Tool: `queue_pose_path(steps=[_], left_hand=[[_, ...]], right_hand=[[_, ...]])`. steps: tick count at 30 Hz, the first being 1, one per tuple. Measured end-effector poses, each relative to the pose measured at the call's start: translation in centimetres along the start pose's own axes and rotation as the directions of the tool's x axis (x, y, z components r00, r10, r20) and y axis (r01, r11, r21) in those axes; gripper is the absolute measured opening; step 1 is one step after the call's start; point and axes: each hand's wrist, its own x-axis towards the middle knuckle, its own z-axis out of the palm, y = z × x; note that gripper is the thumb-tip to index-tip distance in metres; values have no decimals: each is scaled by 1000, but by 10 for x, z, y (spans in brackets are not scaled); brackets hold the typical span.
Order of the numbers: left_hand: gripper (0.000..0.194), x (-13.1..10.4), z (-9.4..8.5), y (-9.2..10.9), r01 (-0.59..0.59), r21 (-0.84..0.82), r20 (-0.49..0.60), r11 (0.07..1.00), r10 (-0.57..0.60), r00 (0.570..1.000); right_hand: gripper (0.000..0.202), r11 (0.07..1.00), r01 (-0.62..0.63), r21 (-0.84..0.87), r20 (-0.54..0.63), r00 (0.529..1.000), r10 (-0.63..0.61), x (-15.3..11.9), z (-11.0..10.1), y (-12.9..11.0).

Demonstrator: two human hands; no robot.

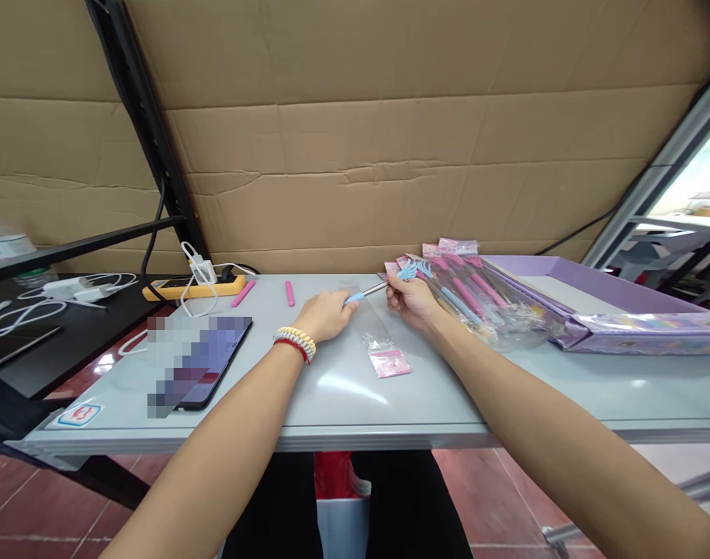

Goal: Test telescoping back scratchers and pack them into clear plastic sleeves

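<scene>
Between my hands is a back scratcher [375, 288] with a blue handle, a metal rod and a blue hand-shaped head. My left hand [325, 314] is closed on the handle end. Near the head, my right hand [411, 299] pinches the scratcher with curled fingers. Below them on the grey table [343, 411] lies a clear plastic sleeve [378, 334] with a pink label at its near end. Right of my right hand are several packaged scratchers [468, 291], pink and blue, in clear sleeves.
A purple box [639, 330] stands at the right. Two pink handles [289, 293] lie at the back left. A phone [220, 365] is on the left, with a yellow power strip [174, 288] and white cables behind it. Cardboard [360, 140] rises behind the table.
</scene>
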Motion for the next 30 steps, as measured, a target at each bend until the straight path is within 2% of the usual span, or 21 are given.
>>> queue_pose_path(steps=[5,10,13,16,18,20,21,23,27,30], left_hand=[[42,3,2,-2,26,-26,33,999,-25,999],[39,4,-4,-6,201,20,-47,979,-200,979],[36,3,-5,-7,295,71,-42,953,-292,955],[36,1,-5,-7,320,110,-6,941,-321,947],[37,1,-5,-8,317,118,1,941,-320,948],[39,3,-10,-13,348,104,-53,932,-344,937],[40,5,-13,-18,380,93,-98,920,-371,923],[39,11,-22,-30,482,73,-188,873,-463,866],[39,24,-38,-64,668,142,-173,730,-646,743],[45,27,-40,-91,725,243,-249,644,-681,689]], right_hand=[[42,997,-69,-22,-2,998,69,-2,4,-3],[41,983,-171,-64,-55,984,168,-1,3,-6],[43,983,-162,-85,-56,986,158,-1,2,-6],[46,979,-144,-146,-28,989,142,0,1,-3],[47,966,-113,-234,-4,993,115,2,1,1],[47,931,-59,-361,24,997,73,3,0,6],[46,901,-27,-434,38,998,49,4,0,9],[44,818,38,-574,82,997,11,2,1,12],[42,659,166,-734,183,982,-44,-8,6,9],[40,612,205,-764,231,972,-39,-13,10,6]])
